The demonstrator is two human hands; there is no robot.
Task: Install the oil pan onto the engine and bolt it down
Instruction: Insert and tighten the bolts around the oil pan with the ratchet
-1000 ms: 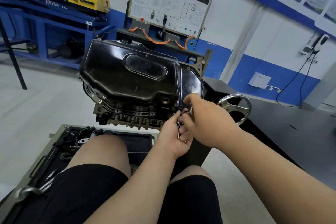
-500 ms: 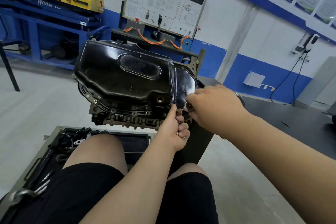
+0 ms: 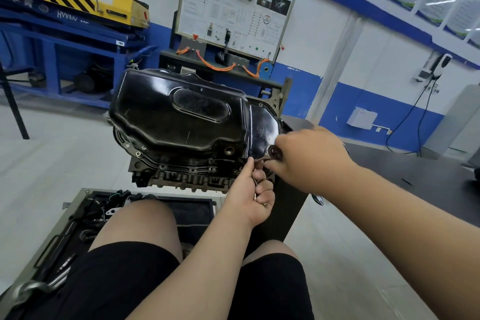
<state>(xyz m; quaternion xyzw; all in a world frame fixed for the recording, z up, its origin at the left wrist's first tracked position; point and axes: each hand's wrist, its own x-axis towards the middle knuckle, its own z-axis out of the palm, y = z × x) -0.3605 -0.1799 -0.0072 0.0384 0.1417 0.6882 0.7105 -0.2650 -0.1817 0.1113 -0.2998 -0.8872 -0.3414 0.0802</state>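
Workshop floor, engine (image 3: 187, 176) on stand, black oil pan (image 3: 181, 122) seated on top. Right hand (image 3: 309, 156) pinches ratchet (image 3: 274, 152) head at pan's near-right flange; left hand (image 3: 253, 195) curled round its handle.

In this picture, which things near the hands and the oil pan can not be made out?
Head view:
- Whether a bolt sits under the ratchet: hidden by its head and the right hand.
- What the left hand holds: covered by its curled fingers.
- Tool tray contents: partly behind the thigh, cut off by the frame edge.
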